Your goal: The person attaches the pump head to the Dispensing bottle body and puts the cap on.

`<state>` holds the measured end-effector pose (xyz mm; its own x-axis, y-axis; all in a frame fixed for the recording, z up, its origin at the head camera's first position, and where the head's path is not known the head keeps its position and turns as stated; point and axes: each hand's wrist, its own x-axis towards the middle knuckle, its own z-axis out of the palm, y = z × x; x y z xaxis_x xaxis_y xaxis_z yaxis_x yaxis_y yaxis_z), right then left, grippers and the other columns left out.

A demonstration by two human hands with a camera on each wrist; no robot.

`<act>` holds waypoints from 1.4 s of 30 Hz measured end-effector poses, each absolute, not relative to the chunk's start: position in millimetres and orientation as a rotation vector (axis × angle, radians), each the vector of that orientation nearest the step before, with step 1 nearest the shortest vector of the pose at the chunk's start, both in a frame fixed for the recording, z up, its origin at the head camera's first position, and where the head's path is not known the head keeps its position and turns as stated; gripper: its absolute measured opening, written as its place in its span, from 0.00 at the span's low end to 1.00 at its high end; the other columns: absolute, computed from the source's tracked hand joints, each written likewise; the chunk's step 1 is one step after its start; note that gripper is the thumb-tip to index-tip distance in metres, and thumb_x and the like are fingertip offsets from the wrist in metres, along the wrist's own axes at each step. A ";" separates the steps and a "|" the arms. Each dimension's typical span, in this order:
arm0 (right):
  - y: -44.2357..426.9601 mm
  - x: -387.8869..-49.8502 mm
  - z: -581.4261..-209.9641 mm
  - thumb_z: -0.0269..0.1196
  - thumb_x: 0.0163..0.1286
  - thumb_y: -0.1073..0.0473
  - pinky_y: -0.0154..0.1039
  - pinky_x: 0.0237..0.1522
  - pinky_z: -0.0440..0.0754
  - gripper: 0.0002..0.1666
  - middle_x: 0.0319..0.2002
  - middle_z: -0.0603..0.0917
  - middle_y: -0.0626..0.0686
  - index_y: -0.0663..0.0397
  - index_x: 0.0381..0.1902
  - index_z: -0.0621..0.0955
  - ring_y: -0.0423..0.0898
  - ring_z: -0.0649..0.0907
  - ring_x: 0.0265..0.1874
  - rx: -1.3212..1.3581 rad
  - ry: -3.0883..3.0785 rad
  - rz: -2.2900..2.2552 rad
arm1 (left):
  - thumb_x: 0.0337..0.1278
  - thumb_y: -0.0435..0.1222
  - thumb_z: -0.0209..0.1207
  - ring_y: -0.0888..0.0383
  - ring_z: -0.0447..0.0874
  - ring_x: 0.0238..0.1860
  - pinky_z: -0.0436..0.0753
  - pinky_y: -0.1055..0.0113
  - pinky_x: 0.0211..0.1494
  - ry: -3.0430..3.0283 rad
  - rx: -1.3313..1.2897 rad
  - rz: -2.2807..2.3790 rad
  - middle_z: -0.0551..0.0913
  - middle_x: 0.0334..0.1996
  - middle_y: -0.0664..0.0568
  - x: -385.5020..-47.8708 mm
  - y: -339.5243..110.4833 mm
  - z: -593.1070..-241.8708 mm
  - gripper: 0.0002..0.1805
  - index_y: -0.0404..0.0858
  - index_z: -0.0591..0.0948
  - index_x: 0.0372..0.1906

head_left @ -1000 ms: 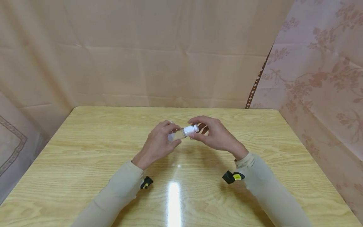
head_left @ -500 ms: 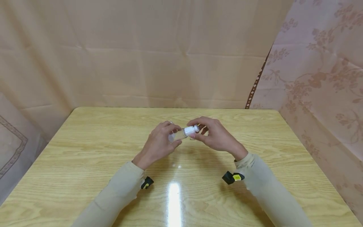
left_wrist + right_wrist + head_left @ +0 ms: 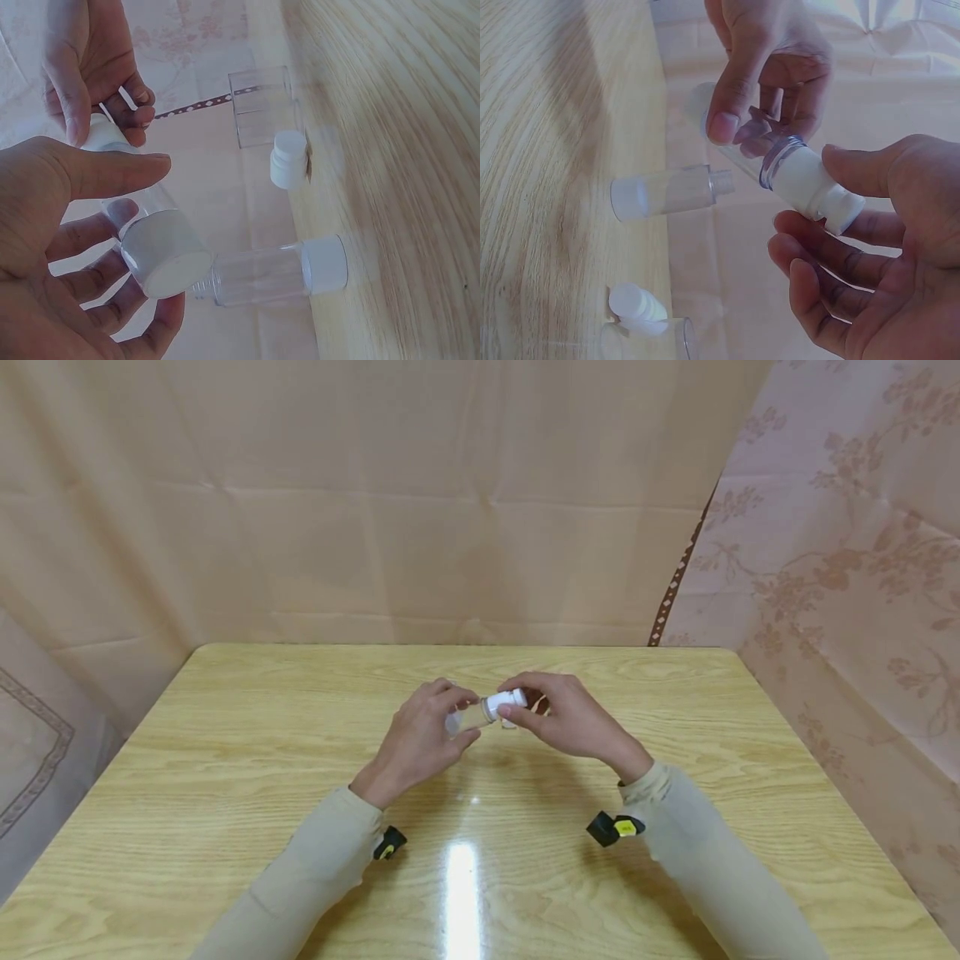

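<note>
Above the table (image 3: 187, 802), I monitor the left hand (image 3: 418, 732) and right hand (image 3: 572, 717): the first pinches the clear bottle (image 3: 472, 717) from the left — apparently for steadiness — the second pinches its white top (image 3: 801, 178), angled right, presumably for access.

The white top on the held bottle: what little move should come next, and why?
Probably a small twist of the white top by the right hand, which has thumb and fingers about it, while the left hand grips the clear bottle. The other bottle has a threaded neck, suggesting a screw fit; which direction, I can't tell.
</note>
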<state>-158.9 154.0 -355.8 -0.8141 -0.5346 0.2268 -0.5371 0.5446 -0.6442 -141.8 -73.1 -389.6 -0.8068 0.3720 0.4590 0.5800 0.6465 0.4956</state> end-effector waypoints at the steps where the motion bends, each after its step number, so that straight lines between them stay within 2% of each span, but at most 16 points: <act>1: 153.9 -158.9 -355.7 0.66 0.73 0.55 0.42 0.36 0.83 0.14 0.32 0.83 0.46 0.54 0.53 0.84 0.45 0.81 0.30 0.950 -2.766 1.151 | 0.50 0.33 0.76 0.51 0.80 0.43 0.80 0.56 0.41 -2.551 -0.762 -0.928 0.83 0.41 0.49 -141.9 -73.1 -389.7 0.19 0.37 0.86 0.49; 7: 154.8 -158.6 -356.0 0.66 0.73 0.53 0.42 0.35 0.82 0.16 0.32 0.83 0.47 0.54 0.54 0.84 0.44 0.81 0.30 0.937 -2.779 1.148 | 0.49 0.33 0.76 0.51 0.80 0.43 0.80 0.57 0.41 -2.560 -0.759 -0.930 0.83 0.41 0.48 -142.0 -72.9 -389.9 0.19 0.37 0.86 0.49; 15: 157.7 -159.4 -357.1 0.70 0.69 0.58 0.45 0.41 0.84 0.22 0.43 0.85 0.51 0.55 0.59 0.81 0.46 0.82 0.38 0.978 -2.729 1.162 | 0.50 0.34 0.76 0.50 0.80 0.44 0.80 0.55 0.43 -2.581 -0.755 -0.936 0.84 0.43 0.47 -142.7 -72.4 -390.5 0.19 0.37 0.86 0.49; 20: 158.0 -160.5 -358.3 0.71 0.67 0.62 0.46 0.41 0.84 0.22 0.46 0.85 0.51 0.56 0.58 0.82 0.46 0.82 0.38 1.000 -2.705 1.166 | 0.49 0.34 0.76 0.50 0.80 0.44 0.81 0.56 0.43 -2.584 -0.755 -0.949 0.84 0.43 0.47 -143.8 -72.1 -391.6 0.19 0.37 0.86 0.49; 26: 157.0 -160.8 -358.1 0.70 0.68 0.63 0.46 0.41 0.84 0.18 0.43 0.85 0.51 0.57 0.55 0.83 0.46 0.81 0.37 0.984 -2.727 1.158 | 0.50 0.34 0.76 0.50 0.80 0.45 0.81 0.55 0.43 -2.587 -0.756 -0.950 0.84 0.43 0.46 -144.6 -71.3 -392.2 0.19 0.37 0.86 0.49; 35: 156.3 -161.0 -358.0 0.67 0.72 0.58 0.43 0.38 0.82 0.14 0.34 0.84 0.47 0.55 0.52 0.84 0.44 0.80 0.33 0.961 -2.746 1.151 | 0.51 0.34 0.76 0.50 0.80 0.46 0.81 0.55 0.44 -2.586 -0.749 -0.936 0.83 0.43 0.48 -144.5 -70.2 -391.4 0.20 0.37 0.86 0.50; 42: 155.7 -161.2 -358.3 0.65 0.74 0.53 0.41 0.32 0.82 0.14 0.31 0.83 0.47 0.55 0.51 0.85 0.44 0.81 0.28 0.918 -2.783 1.154 | 0.50 0.34 0.76 0.50 0.80 0.46 0.81 0.55 0.45 -2.579 -0.744 -0.916 0.84 0.42 0.49 -144.8 -69.5 -391.9 0.19 0.38 0.86 0.49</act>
<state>-161.2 155.7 -358.3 -0.8301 -0.5178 0.2069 -0.5122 0.5614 -0.6500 -144.8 -69.5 -391.9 -0.8194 0.3686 0.4390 0.5630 0.6618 0.4950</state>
